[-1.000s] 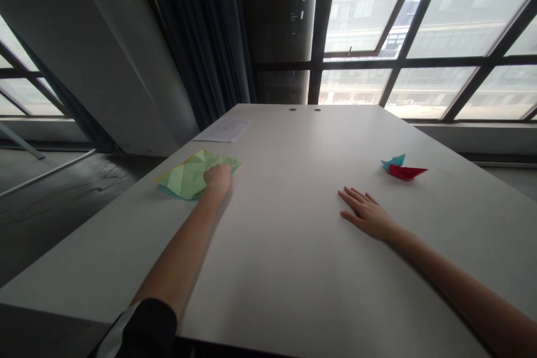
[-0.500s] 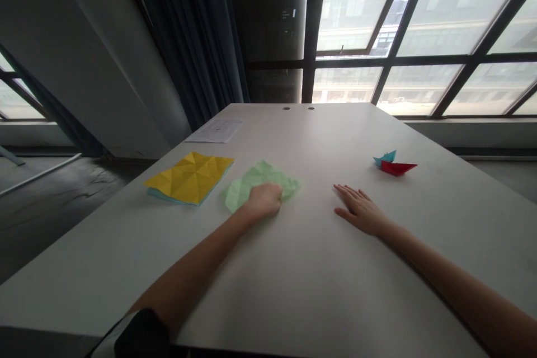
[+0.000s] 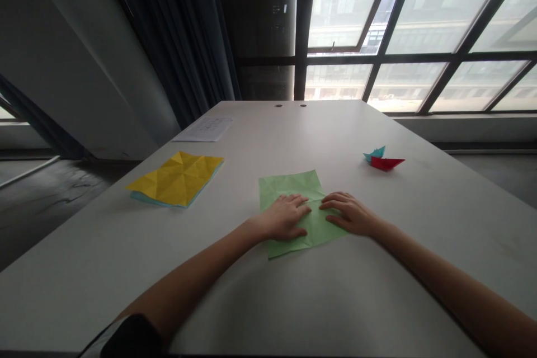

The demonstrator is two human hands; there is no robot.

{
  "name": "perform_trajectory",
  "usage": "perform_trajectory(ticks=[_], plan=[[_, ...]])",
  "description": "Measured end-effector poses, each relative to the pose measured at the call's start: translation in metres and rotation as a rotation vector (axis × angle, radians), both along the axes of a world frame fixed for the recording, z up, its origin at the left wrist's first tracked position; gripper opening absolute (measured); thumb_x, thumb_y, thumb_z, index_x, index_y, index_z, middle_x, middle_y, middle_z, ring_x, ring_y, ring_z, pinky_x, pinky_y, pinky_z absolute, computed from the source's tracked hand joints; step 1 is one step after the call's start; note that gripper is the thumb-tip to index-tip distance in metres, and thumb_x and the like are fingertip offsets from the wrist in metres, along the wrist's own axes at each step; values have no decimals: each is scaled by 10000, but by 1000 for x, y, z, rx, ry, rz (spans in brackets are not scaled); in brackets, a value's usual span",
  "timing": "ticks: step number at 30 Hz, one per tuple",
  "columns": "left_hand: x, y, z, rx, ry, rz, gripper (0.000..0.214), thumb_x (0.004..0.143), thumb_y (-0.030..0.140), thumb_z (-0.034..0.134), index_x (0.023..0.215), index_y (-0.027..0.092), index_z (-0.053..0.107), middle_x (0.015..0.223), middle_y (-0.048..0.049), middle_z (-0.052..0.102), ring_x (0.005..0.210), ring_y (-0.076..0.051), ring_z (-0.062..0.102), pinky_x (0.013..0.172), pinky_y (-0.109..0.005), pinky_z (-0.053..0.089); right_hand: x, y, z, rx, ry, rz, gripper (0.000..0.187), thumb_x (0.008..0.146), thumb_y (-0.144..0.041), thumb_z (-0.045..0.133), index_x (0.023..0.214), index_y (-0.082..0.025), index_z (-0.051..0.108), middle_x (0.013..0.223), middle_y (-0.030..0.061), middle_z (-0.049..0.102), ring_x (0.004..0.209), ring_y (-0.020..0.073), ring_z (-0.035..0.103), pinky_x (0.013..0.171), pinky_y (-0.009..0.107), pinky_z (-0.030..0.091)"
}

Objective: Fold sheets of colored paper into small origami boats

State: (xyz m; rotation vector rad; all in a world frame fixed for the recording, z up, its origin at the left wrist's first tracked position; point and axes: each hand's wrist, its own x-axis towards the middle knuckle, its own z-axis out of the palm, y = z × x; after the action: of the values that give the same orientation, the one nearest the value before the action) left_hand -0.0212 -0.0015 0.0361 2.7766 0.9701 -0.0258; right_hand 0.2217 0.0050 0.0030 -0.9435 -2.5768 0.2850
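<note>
A creased sheet of light green paper (image 3: 289,183) lies on the white table in front of me. My left hand (image 3: 286,217) rests flat on its middle, fingers stretched out and apart. On the sheet's right edge lies my right hand (image 3: 347,212), its fingers extended and a little bent. Neither hand grips the paper; both press on it from above and hide part of its surface.
To the left, yellow creased paper (image 3: 178,176) lies on top of light blue paper (image 3: 140,197). A red paper boat (image 3: 386,164) and a blue paper boat (image 3: 376,152) sit at the right. Printed paper (image 3: 203,130) lies at the far left of the table (image 3: 319,302).
The green paper has come right and nearer, away from the yellow sheet. My left hand has opened from a closed grip on it and lies flat; my right hand now touches the paper.
</note>
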Motion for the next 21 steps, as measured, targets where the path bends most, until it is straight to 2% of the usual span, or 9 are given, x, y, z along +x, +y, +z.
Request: perform_trajectory(ticks=[2,4,10,13,16,19,21], plan=[[-3,6,-8,-48,52,35,702,738,560,488,1310,202,294,1422,-129,236,1293,-334,195,1003,-551,183,0,1,-2,-1,20,-3,298,842,-383,441,1065,-239,576,1078,71,599,1029,196,528,909,362,399],[-5,8,-12,-111,91,47,771,742,625,418,1356,215,197,1450,-122,158,1311,-341,133,993,-588,153,1,3,-4,8,38,2,288,839,-369,451,1061,-238,579,1083,74,602,1038,199,530,907,365,401],[-6,7,-11,-140,103,59,775,746,649,375,1372,251,150,1462,-98,116,1321,-324,104,1001,-574,142,4,4,-6,45,34,17,285,836,-325,473,1089,-237,570,1097,75,602,1048,196,529,899,359,411],[-5,6,-12,-104,96,77,774,733,670,373,1368,276,172,1458,-90,145,1309,-338,139,995,-561,164,2,-2,0,109,-20,14,303,832,-347,481,1099,-237,571,1118,82,592,1084,224,496,907,396,392],[-3,5,-14,-11,84,159,734,741,683,329,1357,298,220,1439,-103,200,1266,-368,220,958,-548,229,-2,-9,7,143,-74,51,294,839,-348,474,1093,-246,581,1070,71,610,1058,221,494,889,394,387],[-2,6,-14,102,78,230,605,818,594,268,1331,276,301,1352,-141,342,1170,-348,356,901,-496,317,-7,-14,13,131,-105,109,259,860,-328,444,1046,-248,605,991,53,642,979,192,523,846,356,394],[-2,8,-12,145,90,233,533,853,490,297,1311,221,348,1248,-159,437,1099,-315,423,875,-442,357,-7,-15,14,129,-115,99,249,870,-326,426,996,-238,621,969,50,657,942,182,539,827,344,393]])
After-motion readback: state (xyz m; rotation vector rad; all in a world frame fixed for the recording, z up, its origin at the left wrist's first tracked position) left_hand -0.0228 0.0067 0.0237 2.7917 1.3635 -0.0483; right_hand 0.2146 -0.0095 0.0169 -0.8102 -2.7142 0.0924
